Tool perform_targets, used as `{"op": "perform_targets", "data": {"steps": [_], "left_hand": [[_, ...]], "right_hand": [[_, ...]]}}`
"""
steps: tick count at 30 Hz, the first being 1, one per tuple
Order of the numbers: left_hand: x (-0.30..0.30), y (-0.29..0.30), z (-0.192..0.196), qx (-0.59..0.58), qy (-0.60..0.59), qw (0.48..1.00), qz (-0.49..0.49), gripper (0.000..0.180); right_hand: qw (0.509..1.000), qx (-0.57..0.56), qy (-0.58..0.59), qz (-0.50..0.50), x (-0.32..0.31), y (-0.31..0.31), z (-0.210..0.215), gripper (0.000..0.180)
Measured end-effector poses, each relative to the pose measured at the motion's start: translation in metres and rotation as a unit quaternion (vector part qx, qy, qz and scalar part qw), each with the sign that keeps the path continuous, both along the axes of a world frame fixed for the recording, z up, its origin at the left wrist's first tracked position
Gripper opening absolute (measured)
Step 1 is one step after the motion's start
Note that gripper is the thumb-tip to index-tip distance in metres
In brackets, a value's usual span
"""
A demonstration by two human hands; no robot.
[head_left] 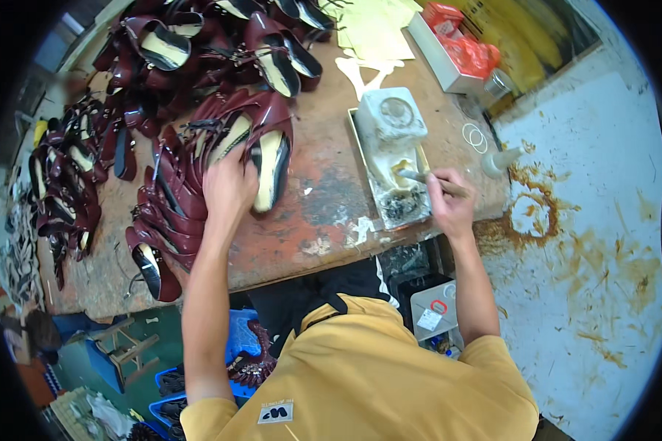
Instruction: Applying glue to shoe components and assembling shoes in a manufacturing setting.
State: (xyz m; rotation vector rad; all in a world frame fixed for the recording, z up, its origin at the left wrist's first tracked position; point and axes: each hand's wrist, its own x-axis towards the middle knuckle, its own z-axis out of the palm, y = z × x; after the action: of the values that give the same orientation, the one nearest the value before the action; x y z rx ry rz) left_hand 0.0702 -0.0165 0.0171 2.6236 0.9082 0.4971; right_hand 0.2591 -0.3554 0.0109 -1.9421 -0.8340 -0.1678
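Observation:
My left hand [230,182] is closed on a dark red shoe [235,138] with a pale inside, at the right end of a packed row of similar shoes. Its fingertips are partly hidden by the shoe. Right beside it lies another dark red shoe [271,163] with a cream insole and dark rim. My right hand [452,200] grips the wooden handle of a brush [413,175]. The brush's head dips toward yellowish residue in a long, crusted tray [375,192]. A whitish, block-shaped container [392,117] stands at the far part of this tray.
Shoes pile up [162,81] at the back left of the worn workbench [324,198]. Beyond the tray are yellow paper sheets [375,29] and a white box [443,55] with red plastic. A pale bottle [502,160] and rubber bands [474,137] lie near the stained right-hand wall [588,220].

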Motion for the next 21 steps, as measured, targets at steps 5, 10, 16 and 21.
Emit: {"op": "perform_targets", "data": {"steps": [5,10,16,21], "left_hand": [[-0.071,-0.071,-0.062,-0.224,-0.137,0.963,0.066,0.032],[-0.068,-0.079,-0.087,-0.207,-0.237,0.94,0.134,0.023],[-0.073,-0.071,-0.093,-0.392,-0.262,0.844,0.255,0.036],[-0.081,-0.071,-0.081,-0.607,-0.3,0.709,0.2,0.021]], "right_hand": [[0.998,-0.05,0.031,-0.003,0.007,0.014,0.001,0.011],[0.998,-0.048,0.04,-0.015,0.024,0.011,0.019,0.016],[0.973,0.078,0.203,-0.078,0.04,-0.014,0.02,0.016],[0.902,0.116,0.413,-0.054,0.024,-0.013,0.011,0.016]]}}
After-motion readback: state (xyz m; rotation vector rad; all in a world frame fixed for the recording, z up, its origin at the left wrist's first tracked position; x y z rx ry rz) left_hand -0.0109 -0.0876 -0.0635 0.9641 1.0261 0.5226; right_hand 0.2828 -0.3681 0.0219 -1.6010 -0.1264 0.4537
